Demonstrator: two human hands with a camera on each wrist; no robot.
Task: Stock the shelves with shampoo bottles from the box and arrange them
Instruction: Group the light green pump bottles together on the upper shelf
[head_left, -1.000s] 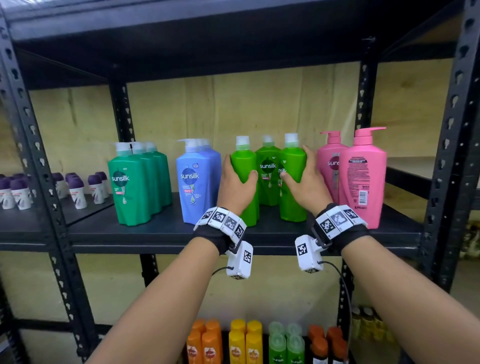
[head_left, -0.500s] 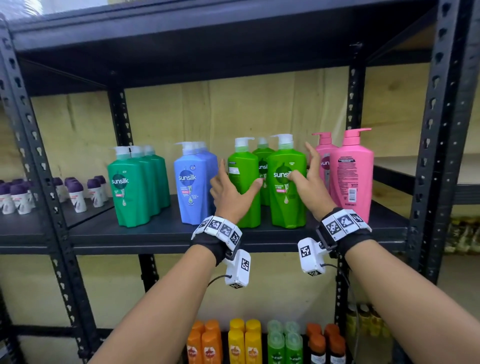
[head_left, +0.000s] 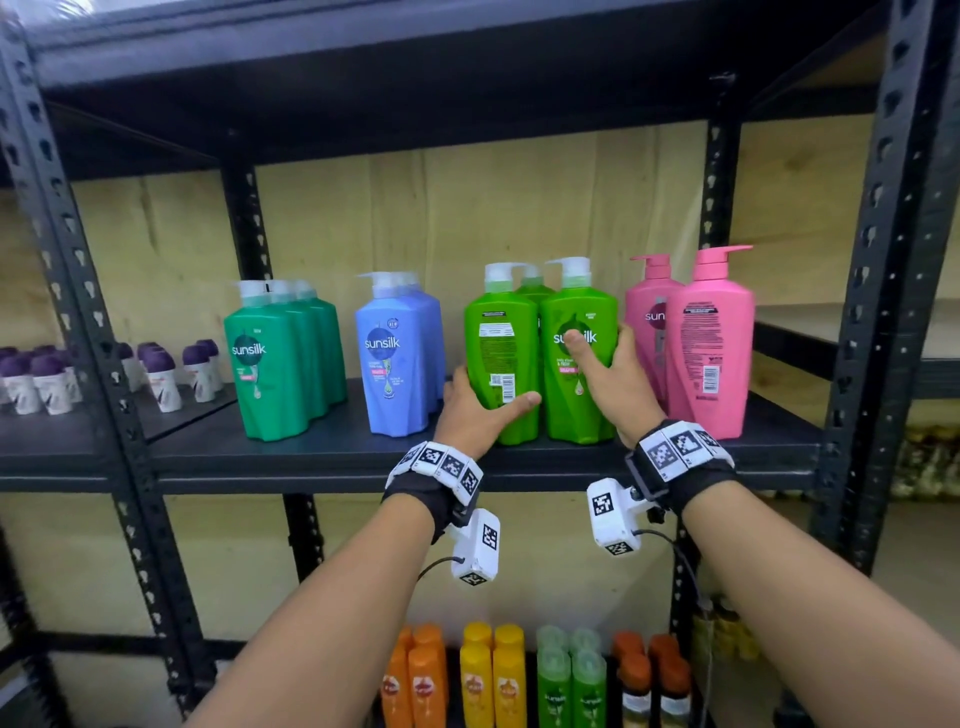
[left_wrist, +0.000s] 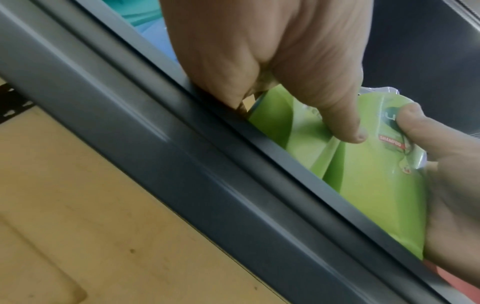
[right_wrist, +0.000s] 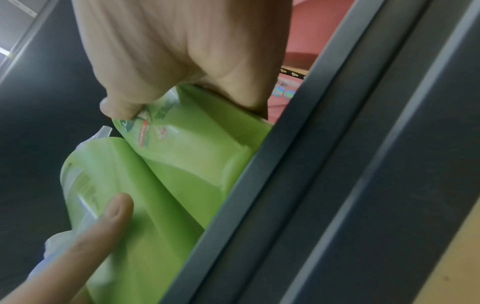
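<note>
On the black metal shelf (head_left: 332, 457), two front lime-green plastic pump shampoo bottles have just been turned broadside, left hand (head_left: 475, 415) gripping the back-label one (head_left: 501, 358), right hand (head_left: 615, 387) gripping the logo-forward one (head_left: 576, 364); arranging nearly done.

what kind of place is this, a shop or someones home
Most likely a shop or stockroom, not a home. A black metal shelf rack holds many identical shampoo bottles grouped by colour, such as the dark green bottles and pink bottles, with rows of small purple-capped bottles beside them.
</note>
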